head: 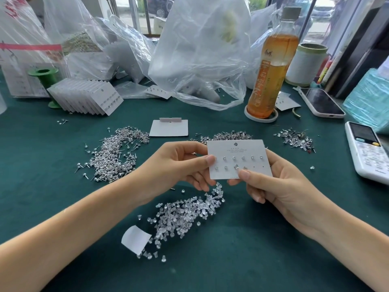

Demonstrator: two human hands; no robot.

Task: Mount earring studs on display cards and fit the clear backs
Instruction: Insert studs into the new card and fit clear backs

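Forearms: seen nearest the lens, bare, reaching in from both lower corners over the green cloth (pixel 273 260).
Clear backs (pixel 185 213): a loose heap of small translucent, mushroom-like pieces, lying just below the hands; judged soft, light and prone to rolling.
Paper scrap (pixel 135 239): curled, white, at the heap's near end.
Display card (pixel 239 159): held above the cloth between both hands; thin, white, flat, judged light and easily creased, best taken by its edges.
Left hand (pixel 181 165): the card's left edge is pinched between thumb and fingers.
Right hand (pixel 271 182): the card's lower right is gripped, the thumb pressed beside the lower row.
Studs on card: top row filled, lower row filled except for two holes at the right.
Loose studs (pixel 115 152): a glinting metal pile at left, thin-posted, judged slippery and sharp.
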